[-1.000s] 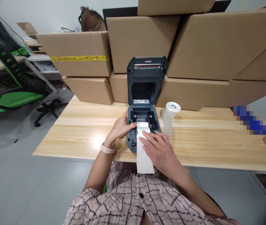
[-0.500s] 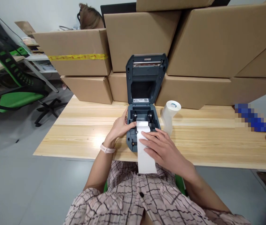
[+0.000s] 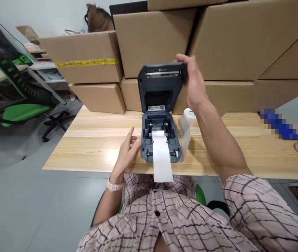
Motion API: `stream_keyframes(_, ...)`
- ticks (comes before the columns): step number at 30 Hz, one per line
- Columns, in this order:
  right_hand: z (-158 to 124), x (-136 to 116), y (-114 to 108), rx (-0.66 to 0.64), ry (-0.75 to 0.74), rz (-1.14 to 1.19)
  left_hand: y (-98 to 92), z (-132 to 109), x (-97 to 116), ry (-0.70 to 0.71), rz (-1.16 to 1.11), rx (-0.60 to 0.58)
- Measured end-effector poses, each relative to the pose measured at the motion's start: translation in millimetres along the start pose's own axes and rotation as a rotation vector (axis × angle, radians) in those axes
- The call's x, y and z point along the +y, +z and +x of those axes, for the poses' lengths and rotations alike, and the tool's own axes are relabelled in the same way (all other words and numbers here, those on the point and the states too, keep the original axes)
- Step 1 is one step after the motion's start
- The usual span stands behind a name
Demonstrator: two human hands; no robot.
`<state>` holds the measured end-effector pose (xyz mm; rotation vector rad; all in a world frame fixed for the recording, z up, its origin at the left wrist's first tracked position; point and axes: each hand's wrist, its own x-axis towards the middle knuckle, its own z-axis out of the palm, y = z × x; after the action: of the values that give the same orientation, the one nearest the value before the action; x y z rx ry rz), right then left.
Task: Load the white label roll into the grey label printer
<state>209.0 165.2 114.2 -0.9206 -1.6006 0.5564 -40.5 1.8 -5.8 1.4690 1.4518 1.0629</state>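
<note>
A dark grey label printer (image 3: 145, 140) stands on the table with its lid (image 3: 161, 82) raised. From its bay a white strip of label paper (image 3: 161, 159) runs forward over the roller and hangs past the table's front edge. My right hand (image 3: 194, 82) has hold of the lid's upper right corner, its fingers bent over the top edge. Beside the printer's left wall rests my left hand (image 3: 129, 148), holding nothing, with the fingers apart and the fingertips close to the casing. A loose white roll (image 3: 188, 116) stands right of the printer, its unwound strip trailing forward.
Cardboard boxes (image 3: 154, 42) are stacked along the back of the wooden table (image 3: 91, 147). A blurred blue object (image 3: 281, 124) lies at the right. On the left is a green office chair (image 3: 25, 110); behind the boxes shows the top of a person's head (image 3: 98, 19).
My right hand has left the paper strip and gone up to the lid, which leans slightly forward now. My left hand has drawn out of the printer's bay to its left side.
</note>
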Motion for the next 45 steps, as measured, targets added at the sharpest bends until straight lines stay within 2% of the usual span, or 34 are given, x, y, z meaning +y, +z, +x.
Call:
stream_keyframes(3,-76.8,-18.1,-9.2,0.027,-0.166,-0.043,-6.4,-10.0,-2.4,0.104,-0.167,0.141)
stream_keyframes(5,-131.1,-25.0,-14.0,-0.071,-0.23,-0.092,-2.6,-12.5,1.6,0.212,-0.231,0.168)
stream_keyframes(7,-175.1,-25.2,-15.3,-0.159,-0.297,-0.174,8.2,-13.9,7.3,0.249,-0.262,0.109)
stream_keyframes(10,-213.2,-17.6,-12.7,-0.239,-0.313,-0.299,29.9,-16.7,13.9,0.144,-0.271,0.004)
stream_keyframes(14,-225.6,-11.0,-7.1,-0.217,-0.256,-0.318,47.5,-21.4,15.6,0.021,-0.28,-0.006)
stream_keyframes(20,-226.0,-9.1,5.1,-0.117,-0.259,-0.296,51.1,-20.0,17.5,0.07,-0.344,0.04)
stream_keyframes(23,-226.7,-7.9,10.8,-0.074,-0.266,-0.303,54.9,-28.1,15.0,0.081,-0.336,0.078)
stream_keyframes(25,-226.7,-7.9,12.8,-0.06,-0.262,-0.304,58.1,-44.0,8.1,0.102,-0.297,0.209)
stream_keyframes(28,-225.8,-8.5,14.4,-0.054,-0.259,-0.299,60.2,-75.2,-6.0,0.101,-0.253,0.505)
stream_keyframes(29,-225.4,-8.7,14.9,-0.051,-0.26,-0.299,59.7,-83.8,-9.3,0.063,-0.276,0.45)
stream_keyframes(31,-224.4,-9.0,16.0,-0.036,-0.261,-0.306,57.5,-93.1,-10.5,-0.14,-0.321,0.092)
stream_keyframes(33,-223.2,-9.6,16.9,-0.021,-0.263,-0.322,54.6,-91.7,-5.2,-0.367,-0.437,-0.262)
stream_keyframes(35,-221.8,-11.5,16.5,-0.024,-0.259,-0.339,51.7,-84.5,2.6,-0.476,-0.559,-0.421)
stream_keyframes(39,-216.6,-20.6,10.8,-0.101,-0.238,-0.435,46.7,-74.4,8.2,-0.404,-0.502,-0.433)
stream_keyframes(45,-195.7,-32.3,3.7,-0.281,-0.255,-0.702,35.0,-77.0,3.9,-0.281,-0.38,-0.44)
